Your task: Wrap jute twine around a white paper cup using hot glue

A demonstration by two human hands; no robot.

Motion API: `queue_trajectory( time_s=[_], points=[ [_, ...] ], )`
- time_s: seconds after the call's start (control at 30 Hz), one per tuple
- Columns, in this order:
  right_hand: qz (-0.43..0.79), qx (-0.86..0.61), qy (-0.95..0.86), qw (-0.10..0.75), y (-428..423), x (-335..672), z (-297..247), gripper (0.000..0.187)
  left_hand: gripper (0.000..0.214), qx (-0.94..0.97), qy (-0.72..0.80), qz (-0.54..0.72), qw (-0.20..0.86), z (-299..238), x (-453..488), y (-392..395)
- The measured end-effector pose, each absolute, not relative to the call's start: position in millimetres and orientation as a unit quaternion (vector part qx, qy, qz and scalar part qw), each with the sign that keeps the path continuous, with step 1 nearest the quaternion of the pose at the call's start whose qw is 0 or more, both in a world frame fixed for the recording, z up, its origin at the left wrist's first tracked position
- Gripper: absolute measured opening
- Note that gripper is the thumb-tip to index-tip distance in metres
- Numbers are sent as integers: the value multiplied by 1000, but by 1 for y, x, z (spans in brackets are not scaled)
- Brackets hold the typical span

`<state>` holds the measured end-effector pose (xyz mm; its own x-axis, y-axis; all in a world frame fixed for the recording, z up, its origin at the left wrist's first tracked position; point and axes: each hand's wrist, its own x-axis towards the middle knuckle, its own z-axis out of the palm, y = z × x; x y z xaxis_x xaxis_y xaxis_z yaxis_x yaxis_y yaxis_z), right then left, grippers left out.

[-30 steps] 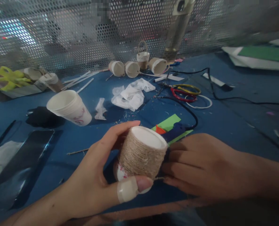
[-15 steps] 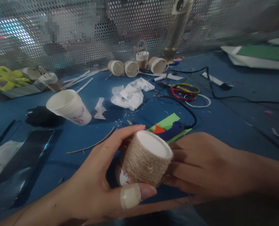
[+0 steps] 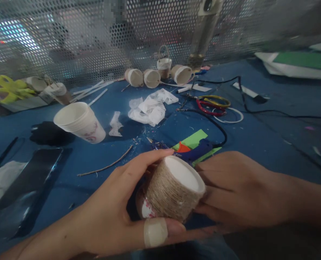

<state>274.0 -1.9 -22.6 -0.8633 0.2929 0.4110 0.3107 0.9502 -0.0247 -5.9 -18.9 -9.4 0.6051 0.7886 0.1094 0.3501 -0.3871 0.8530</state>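
Twine-wrapped cup [image 3: 172,195] sits tilted inside left grip [image 3: 114,206], between thumb [image 3: 175,227] and fingers [image 3: 151,158].

The right hand [image 3: 233,189] is partly hidden (behind the twine-wrapped cup [image 3: 172,191]).

The paper cup [image 3: 185,175] is tipped upside down, with its round white bottom up and leaning to the right. Brown twine [image 3: 168,192] goes round and round its side in tight rows. A bit of white with pink marks peeks out low down. The left hand [image 3: 114,206] holds it.
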Motion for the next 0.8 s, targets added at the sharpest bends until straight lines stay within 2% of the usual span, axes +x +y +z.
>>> queue_trajectory(
  time_s=[0.17,0.47,0.8],
  points=[
    [-8,-165,-973,164,-3,275,-23,39,94,827,334,246,380,-11,-9,-19],
    [15,-159,-975,152,-1,275,-27,48,94,854,325,236,332,-12,-5,-18],
    [6,-140,-972,190,-1,273,-24,51,96,878,337,201,274,-13,-8,-22]
  ],
)
